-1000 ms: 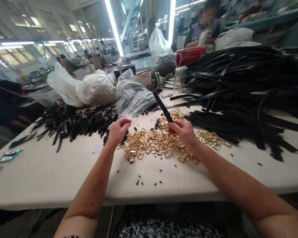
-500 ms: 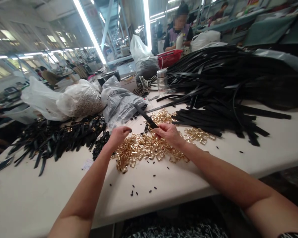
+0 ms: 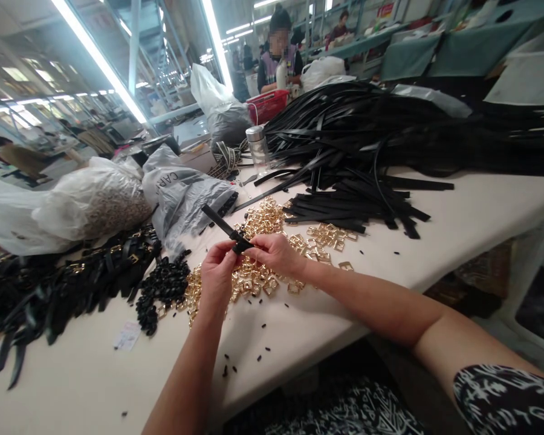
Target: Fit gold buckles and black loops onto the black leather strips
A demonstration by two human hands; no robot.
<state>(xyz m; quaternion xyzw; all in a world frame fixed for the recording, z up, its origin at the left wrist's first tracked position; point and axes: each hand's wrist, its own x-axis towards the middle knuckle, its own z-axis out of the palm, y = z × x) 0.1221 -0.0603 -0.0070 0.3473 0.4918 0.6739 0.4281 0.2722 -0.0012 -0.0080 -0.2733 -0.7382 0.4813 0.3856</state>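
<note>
Over the pile of gold buckles (image 3: pixel 254 284), both my hands meet at a short black strap (image 3: pixel 217 220). My right hand (image 3: pixel 276 254) is closed, pinching the strap near its lower end. The fingers of my left hand (image 3: pixel 217 272) are pinched at that same end, on what looks like a small black loop; fingers partly hide it. From there the strap's free part slants up and to the left. A heap of small black loops (image 3: pixel 163 281) lies just left of my left hand.
Black straps with buckles (image 3: pixel 113 260) lie at left, beside plastic bags (image 3: pixel 95 199). Flat straps (image 3: pixel 335 208) and a large strap heap (image 3: pixel 344 127) are at right. A glass jar (image 3: pixel 257 148) stands behind. Small black bits dot the table (image 3: pixel 326 338). A co-worker (image 3: pixel 278 57) sits beyond.
My left hand has come over to the strap held in my right hand, bringing the small dark piece it was pinching. The view has turned to the right.
</note>
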